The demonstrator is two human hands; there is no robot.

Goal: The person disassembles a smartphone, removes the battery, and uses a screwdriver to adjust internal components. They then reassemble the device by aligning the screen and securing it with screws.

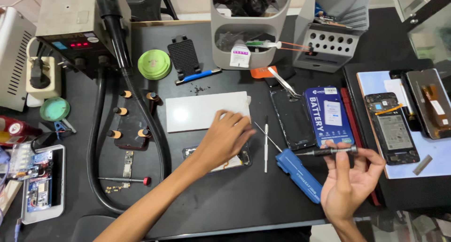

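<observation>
— Reaching where, left hand [224,138]?
— Palm down, fingers curled on opened phone [237,160], below white tile [206,111].
— Right hand [348,183]?
— Palm up, pinching dark screwdriver [329,152] right of phone.

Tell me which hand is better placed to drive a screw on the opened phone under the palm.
Right. The right hand already grips the dark screwdriver in its fingertips, beside the opened phone. The left hand rests flat on that phone, apparently steadying it, and holds no tool.
</observation>
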